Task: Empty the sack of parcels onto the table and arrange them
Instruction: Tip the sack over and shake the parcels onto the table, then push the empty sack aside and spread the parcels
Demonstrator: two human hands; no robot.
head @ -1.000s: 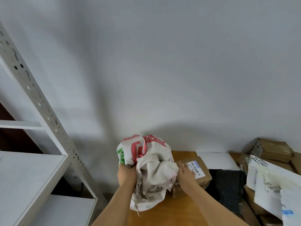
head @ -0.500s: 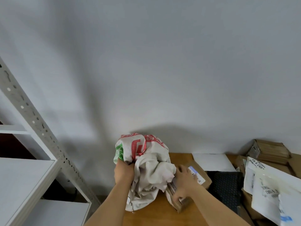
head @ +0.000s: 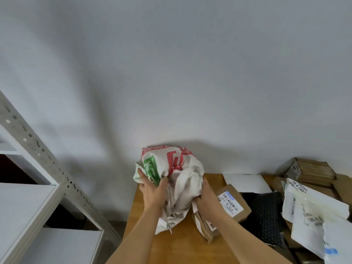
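White wall (head: 190,73) fills most of the view, with a metal shelf rack (head: 38,178) on the left. Below sits a wooden table (head: 181,244). Both hands hold a crumpled white sack (head: 177,180) over its back corner. Left hand (head: 152,189) grips the green print; right hand (head: 207,197) squeezes the other side. Parcels (head: 304,206) lie piled to the right, a brown box (head: 234,204) nearest.

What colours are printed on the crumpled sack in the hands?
The sack is off-white with red and green printed marks, seen in the head view.
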